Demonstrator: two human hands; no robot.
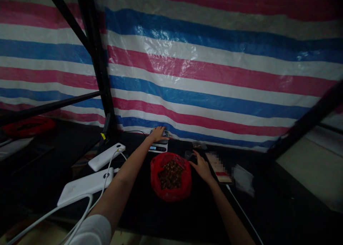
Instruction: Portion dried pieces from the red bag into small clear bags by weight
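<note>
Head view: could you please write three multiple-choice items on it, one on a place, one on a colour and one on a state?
1. Where does the left hand rest?
A. on the scale
B. in the bag
C. on a power bank

2. What colour is the bag?
A. blue
B. red
C. white

3. How is the bag?
A. tied shut
B. open at the top
C. lying flat and folded

Answers:
1 A: the hand lies on the scale's top, by the striped tarp.
2 B: the plastic is red, with brown pieces inside.
3 B: its mouth gapes and shows the contents; the right hand lies beside it, on the table.
</note>
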